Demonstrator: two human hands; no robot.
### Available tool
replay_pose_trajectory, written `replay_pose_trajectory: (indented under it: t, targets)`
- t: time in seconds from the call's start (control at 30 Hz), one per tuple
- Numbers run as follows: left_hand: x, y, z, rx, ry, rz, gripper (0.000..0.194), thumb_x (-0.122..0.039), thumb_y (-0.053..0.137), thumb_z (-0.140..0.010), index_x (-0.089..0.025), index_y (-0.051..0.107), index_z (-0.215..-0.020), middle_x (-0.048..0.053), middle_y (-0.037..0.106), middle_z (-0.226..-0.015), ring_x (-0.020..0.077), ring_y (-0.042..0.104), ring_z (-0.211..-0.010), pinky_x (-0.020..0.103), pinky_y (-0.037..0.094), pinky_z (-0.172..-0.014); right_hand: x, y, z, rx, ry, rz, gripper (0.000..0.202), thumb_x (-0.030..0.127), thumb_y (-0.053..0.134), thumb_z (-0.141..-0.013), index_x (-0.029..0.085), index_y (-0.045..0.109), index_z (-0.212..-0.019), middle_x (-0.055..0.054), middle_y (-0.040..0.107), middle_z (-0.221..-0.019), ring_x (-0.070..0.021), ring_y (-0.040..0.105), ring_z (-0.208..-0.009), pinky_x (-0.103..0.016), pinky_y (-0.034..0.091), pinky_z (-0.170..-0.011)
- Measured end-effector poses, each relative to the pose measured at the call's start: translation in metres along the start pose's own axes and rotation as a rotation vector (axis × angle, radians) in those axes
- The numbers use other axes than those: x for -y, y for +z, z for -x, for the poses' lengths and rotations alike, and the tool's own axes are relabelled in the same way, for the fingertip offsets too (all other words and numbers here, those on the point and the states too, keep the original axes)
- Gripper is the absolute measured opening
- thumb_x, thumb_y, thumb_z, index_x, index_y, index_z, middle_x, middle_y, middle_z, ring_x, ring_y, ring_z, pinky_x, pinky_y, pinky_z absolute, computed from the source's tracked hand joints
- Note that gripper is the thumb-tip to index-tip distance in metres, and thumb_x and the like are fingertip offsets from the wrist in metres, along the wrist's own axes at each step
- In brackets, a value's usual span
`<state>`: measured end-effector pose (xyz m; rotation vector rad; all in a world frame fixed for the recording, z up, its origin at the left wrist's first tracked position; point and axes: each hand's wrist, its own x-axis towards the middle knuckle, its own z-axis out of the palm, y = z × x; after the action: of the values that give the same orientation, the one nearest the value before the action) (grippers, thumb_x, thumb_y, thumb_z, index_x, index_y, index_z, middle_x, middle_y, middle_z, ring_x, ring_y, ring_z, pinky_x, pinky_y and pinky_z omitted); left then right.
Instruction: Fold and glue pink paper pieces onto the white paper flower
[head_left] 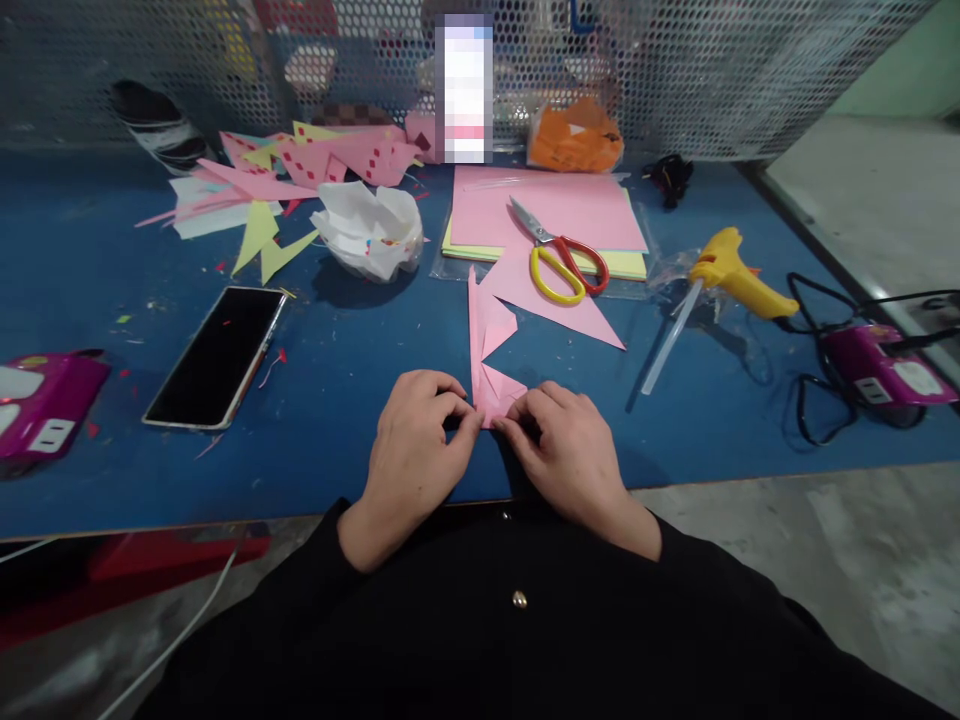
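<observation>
Near the table's front edge lies a folded piece of pink paper, with a narrow upright strip on its left and pointed flaps on its right. My left hand pinches its lower left corner between thumb and fingers. At the lower right end, my right hand also pinches the paper, its fingertips close to the left ones. Just beyond, scissors with one yellow and one red handle lie on a stack of pink and yellow sheets. A cut pink paper piece sticks out under them.
At left are a black-screened phone, a crumpled white paper bowl, paper scraps and a magenta object. To the right are a yellow glue gun and a magenta power strip with cables. A perforated metal panel closes the back.
</observation>
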<state>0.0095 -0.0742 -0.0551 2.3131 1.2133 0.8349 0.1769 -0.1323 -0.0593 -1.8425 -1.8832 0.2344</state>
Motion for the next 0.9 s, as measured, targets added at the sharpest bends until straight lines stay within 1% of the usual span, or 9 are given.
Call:
replay_pose_trajectory:
  t: [0.37, 0.57, 0.8, 0.9]
  targets:
    - [-0.0032, 0.0015, 0.0006, -0.031, 0.012, -0.047, 0.023, -0.019, 0.065, -0.087, -0.020, 0.058, -0.065, 0.005, 0.066, -0.091, 0.0237, 0.058, -0.095, 0.042, 0.051, -0.080, 0.0004, 0.0006, -0.0005, -0.015, -0.006, 0.039, 0.021, 0.034, 0.060, -0.095, 0.020, 0.061, -0.078, -0.002, 0.065, -0.077, -0.0184, 0.058, -0.073, -0.033, 0.034, -0.067]
    - [-0.0038, 0.0018, 0.0001, -0.038, 0.022, -0.071, 0.024, -0.019, 0.067, -0.086, -0.020, 0.057, -0.064, 0.005, 0.065, -0.090, 0.0236, 0.058, -0.094, 0.041, 0.051, -0.079, 0.0009, 0.0007, -0.0006, -0.016, -0.005, 0.059, 0.022, 0.034, 0.061, -0.094, 0.020, 0.061, -0.078, -0.002, 0.064, -0.076, -0.0183, 0.058, -0.072, -0.033, 0.033, -0.067]
    - [-0.0045, 0.0020, 0.0010, -0.054, 0.045, -0.145, 0.025, -0.020, 0.069, -0.085, -0.020, 0.055, -0.064, 0.006, 0.065, -0.091, 0.0255, 0.059, -0.095, 0.044, 0.051, -0.081, 0.0002, 0.0015, -0.0001, -0.033, -0.012, 0.060, 0.022, 0.034, 0.059, -0.095, 0.020, 0.060, -0.078, -0.002, 0.064, -0.076, -0.0176, 0.057, -0.071, -0.032, 0.033, -0.066]
    - [-0.0041, 0.0024, 0.0019, -0.044, 0.046, -0.167, 0.026, -0.021, 0.069, -0.085, -0.020, 0.054, -0.064, 0.006, 0.065, -0.092, 0.0262, 0.058, -0.096, 0.044, 0.051, -0.080, 0.0001, 0.0018, -0.0002, -0.037, -0.012, 0.066, 0.023, 0.034, 0.059, -0.095, 0.021, 0.060, -0.077, -0.001, 0.063, -0.075, -0.0176, 0.057, -0.071, -0.032, 0.033, -0.066]
